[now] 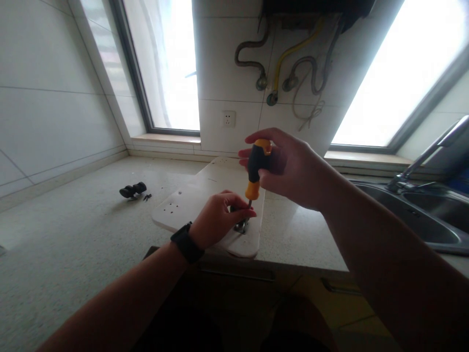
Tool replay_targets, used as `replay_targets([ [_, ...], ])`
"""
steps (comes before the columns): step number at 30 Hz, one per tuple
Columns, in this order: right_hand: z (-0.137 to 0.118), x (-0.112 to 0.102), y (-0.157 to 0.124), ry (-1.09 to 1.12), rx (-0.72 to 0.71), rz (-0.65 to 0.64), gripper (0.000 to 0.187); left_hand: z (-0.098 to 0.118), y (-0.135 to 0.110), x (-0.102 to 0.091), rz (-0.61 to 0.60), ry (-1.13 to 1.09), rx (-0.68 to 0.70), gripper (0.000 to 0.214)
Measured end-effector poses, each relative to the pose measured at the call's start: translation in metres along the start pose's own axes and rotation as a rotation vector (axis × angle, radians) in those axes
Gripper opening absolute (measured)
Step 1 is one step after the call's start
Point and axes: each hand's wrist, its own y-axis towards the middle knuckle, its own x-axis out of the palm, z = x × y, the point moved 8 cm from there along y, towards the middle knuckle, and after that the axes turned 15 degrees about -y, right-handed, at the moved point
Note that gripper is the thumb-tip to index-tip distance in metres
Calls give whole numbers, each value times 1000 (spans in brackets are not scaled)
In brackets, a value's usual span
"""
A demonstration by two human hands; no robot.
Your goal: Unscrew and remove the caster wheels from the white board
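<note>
My right hand (pixel 287 164) holds a screwdriver (pixel 253 189) by its orange and black handle, some fingers reaching past it. The screwdriver stands nearly upright, its shaft pointing down to a small metal fitting (pixel 242 226) near the front corner of a white board (pixel 208 188). Bent around that fitting, my left hand (pixel 222 217) closes thumb and forefinger beside the shaft. A black watch is on the left wrist. The screwdriver's tip and part of the fitting are hidden by my left fingers. Several small holes show in the board's left corner.
Black caster-like pieces (pixel 132 189) lie on the speckled countertop (pixel 73 234) at the left, beside a few small dark screws (pixel 147 197). A steel sink (pixel 395 212) with a tap (pixel 421 159) is at the right. Pipes and a socket (pixel 229 119) are on the wall behind.
</note>
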Motion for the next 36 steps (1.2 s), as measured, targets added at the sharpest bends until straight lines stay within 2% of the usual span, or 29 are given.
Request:
replay_targets([
  [5, -1, -1, 1, -156, 15, 58, 46, -1, -1, 2, 40, 36, -7, 25],
  [7, 0, -1, 2, -196, 30, 69, 53, -2, -2, 3, 48, 41, -7, 28],
  [10, 5, -4, 4, -128, 64, 105, 63, -5, -2, 2, 67, 33, -2, 32],
  [14, 8, -4, 3, 1, 75, 79, 57, -6, 0, -4, 86, 41, -17, 38],
  [16, 4, 0, 2, 19, 35, 28, 55, 0, 1, -2, 19, 37, 4, 33],
  [20, -2, 7, 1, 61, -5, -50, 57, 7, 1, 11, -227, -114, 29, 20],
  [22, -1, 8, 2, 69, 11, -48, 53, 5, 1, 13, -262, -203, 4, 20],
  [26, 0, 5, 3, -81, 38, 17, 48, 2, 2, 9, -189, -169, -19, 15],
  [31, 4, 1, 2, -173, 78, 52, 74, 11, 1, 4, -51, -41, 36, 10],
  [36, 8, -5, -2, -235, 103, 152, 79, 7, 0, 4, 33, -20, 29, 21],
])
